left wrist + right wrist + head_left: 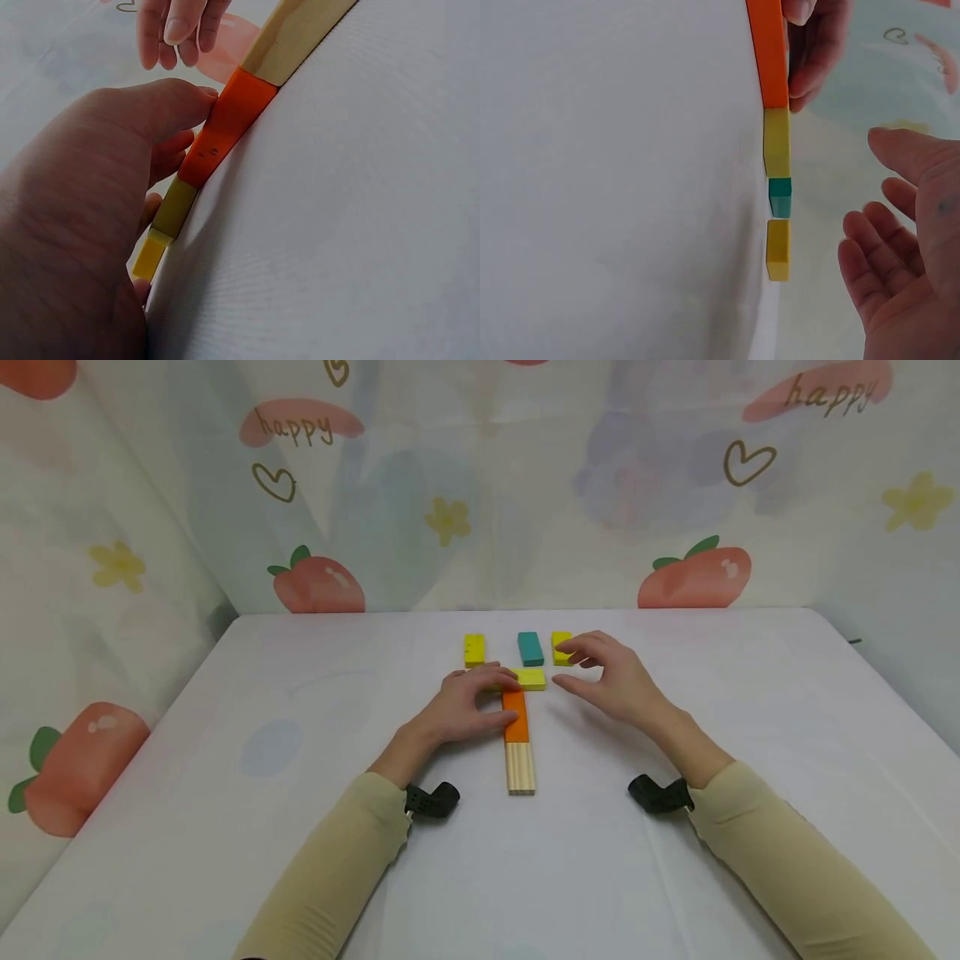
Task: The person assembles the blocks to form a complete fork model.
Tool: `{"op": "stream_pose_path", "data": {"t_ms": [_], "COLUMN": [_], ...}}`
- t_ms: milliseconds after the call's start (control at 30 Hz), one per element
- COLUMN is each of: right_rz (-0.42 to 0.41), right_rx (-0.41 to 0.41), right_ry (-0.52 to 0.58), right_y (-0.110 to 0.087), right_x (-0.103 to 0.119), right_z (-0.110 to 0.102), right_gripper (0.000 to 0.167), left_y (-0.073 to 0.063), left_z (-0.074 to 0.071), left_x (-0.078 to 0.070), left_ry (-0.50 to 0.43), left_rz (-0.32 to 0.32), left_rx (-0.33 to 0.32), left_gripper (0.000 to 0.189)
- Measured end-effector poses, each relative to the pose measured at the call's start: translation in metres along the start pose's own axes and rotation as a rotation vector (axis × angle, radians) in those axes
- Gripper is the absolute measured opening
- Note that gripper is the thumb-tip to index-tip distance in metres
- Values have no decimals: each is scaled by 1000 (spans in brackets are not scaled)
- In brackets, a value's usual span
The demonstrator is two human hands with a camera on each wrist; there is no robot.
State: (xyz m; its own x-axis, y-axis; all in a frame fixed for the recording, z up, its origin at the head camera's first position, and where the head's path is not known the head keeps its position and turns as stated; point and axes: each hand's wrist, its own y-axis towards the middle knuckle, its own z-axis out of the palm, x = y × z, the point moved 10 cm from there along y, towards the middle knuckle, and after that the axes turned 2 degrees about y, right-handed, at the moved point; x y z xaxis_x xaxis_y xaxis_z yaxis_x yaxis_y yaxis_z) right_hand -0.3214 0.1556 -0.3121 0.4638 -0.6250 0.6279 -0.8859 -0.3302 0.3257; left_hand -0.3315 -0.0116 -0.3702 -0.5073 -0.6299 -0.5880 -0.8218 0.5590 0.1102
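My left hand (468, 703) touches an orange block (516, 729) with its thumb, while its fingers lie over a yellow block (533, 679) set crosswise at the orange block's far end. In the left wrist view the thumb tip meets the side of the orange block. A bare wooden block (521, 768) continues from the orange one's near end. Hovering to the right, my right hand (618, 681) holds nothing, its thumb and fingers spread apart. Its fingertips partly cover a second yellow block (559, 653). Part of the crosswise block is hidden under the left hand.
Beyond the crosswise block lie a teal block (530, 649) and another yellow block (474, 649) to its left. A white cloth (315, 860) covers the table, with patterned curtains (487, 468) along its back and sides. Black devices (433, 801) sit at both wrists.
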Motion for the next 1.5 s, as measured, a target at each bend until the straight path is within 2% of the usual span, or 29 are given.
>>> {"op": "stream_pose_path", "data": {"t_ms": [233,367,633,800,1067,1500], "right_rz": [15,49,218,279,316,288], "right_rx": [-7,15,156,218,262,307], "right_ry": [0,-3,-15,-45,-40,-54], "right_y": [8,15,28,34,38,43], "right_x": [-9,-17,-46,-61,-72,-67], "right_z": [-3,-3,7,10,14,19], "right_gripper": [42,44,52,56,61,60], "left_y": [0,0,-1,-1,-2,-2], "left_z": [-1,-1,0,1,1,-1], "left_x": [-1,-2,-2,-2,-3,-2], "left_ry": [-1,1,-3,-6,-4,1], "left_rz": [10,16,10,12,14,8], "left_rx": [-1,-4,9,11,19,17], "left_gripper": [40,40,40,41,40,40]}}
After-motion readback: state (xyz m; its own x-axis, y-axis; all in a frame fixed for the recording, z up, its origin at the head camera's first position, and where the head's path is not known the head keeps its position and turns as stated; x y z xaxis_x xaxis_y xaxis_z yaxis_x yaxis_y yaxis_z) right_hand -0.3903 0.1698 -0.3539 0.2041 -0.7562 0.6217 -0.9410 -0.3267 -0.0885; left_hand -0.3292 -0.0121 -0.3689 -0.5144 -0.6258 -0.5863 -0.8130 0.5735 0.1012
